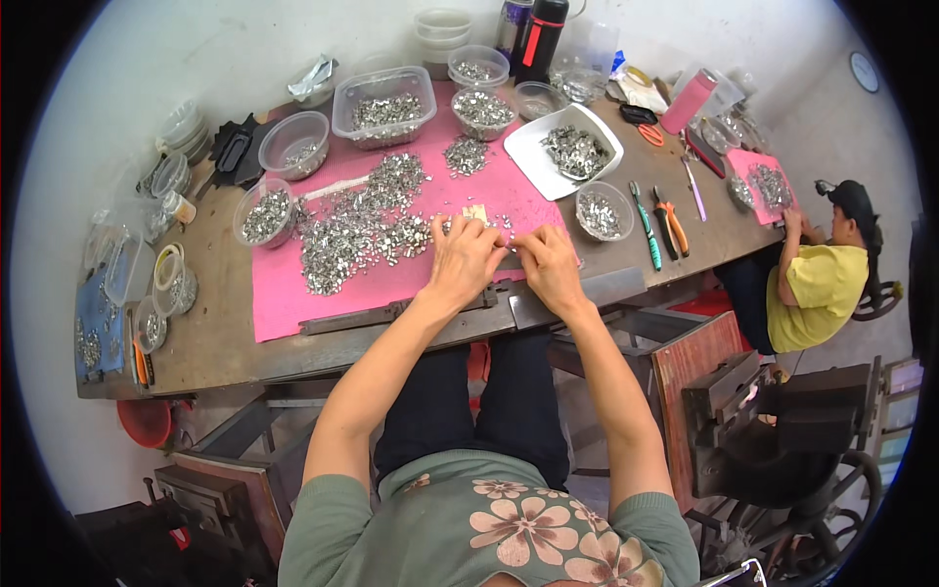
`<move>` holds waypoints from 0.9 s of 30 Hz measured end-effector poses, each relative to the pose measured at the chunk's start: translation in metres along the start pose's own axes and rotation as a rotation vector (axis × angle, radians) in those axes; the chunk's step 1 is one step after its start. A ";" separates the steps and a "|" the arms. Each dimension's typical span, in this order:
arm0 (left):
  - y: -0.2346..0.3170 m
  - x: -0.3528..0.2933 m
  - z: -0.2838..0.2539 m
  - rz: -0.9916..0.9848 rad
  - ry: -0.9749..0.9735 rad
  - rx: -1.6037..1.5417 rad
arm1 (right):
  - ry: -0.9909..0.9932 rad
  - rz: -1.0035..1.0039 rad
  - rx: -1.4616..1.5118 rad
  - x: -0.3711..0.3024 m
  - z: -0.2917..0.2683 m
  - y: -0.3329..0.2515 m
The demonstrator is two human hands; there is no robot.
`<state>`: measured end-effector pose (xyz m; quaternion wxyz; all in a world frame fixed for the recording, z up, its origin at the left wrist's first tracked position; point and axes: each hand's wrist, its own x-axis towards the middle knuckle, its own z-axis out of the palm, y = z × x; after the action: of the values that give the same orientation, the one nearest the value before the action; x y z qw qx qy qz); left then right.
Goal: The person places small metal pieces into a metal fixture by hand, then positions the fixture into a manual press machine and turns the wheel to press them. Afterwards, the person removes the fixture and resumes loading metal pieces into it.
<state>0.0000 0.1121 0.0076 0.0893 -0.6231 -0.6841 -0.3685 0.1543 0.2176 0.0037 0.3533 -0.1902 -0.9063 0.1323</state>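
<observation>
Small silvery metal pieces (328, 240) lie heaped on a pink mat (279, 313), mostly left of the hands, with a few loose ones just beyond the fingertips. A metal bar (357, 319) runs along the near edge of the desk (215, 342). Above that edge, the left hand (466, 254) and right hand (550, 266) almost meet, their fingers (528, 242) curled and close together at the tips; I cannot tell whether they grip a piece. To the right are a round clear tub (629, 210) and orange-handled pliers (677, 231). Farther back, a white tray (525, 147) and a rectangular clear container (381, 140) hold more pieces. Behind them stands a black thermos flask (541, 44).
</observation>
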 end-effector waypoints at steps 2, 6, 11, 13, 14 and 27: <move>-0.005 0.002 0.007 0.003 -0.012 -0.008 | -0.017 -0.010 -0.021 0.000 0.003 0.003; -0.006 0.004 0.012 0.011 -0.011 0.056 | -0.057 -0.030 -0.056 -0.001 0.003 0.009; -0.008 0.004 0.009 -0.041 -0.062 0.029 | -0.037 -0.064 -0.121 -0.003 0.000 0.005; -0.008 0.005 0.006 -0.056 -0.084 -0.003 | -0.029 -0.074 -0.145 -0.005 -0.001 0.004; -0.009 0.006 0.004 -0.074 -0.104 -0.033 | -0.027 -0.067 -0.160 -0.006 -0.001 0.003; -0.005 0.011 0.010 0.114 -0.128 0.242 | 0.007 0.114 -0.027 -0.017 -0.009 0.014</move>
<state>-0.0033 0.1268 0.0048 0.1407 -0.6678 -0.6913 -0.2374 0.1760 0.2233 -0.0049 0.3456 -0.2470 -0.8945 0.1392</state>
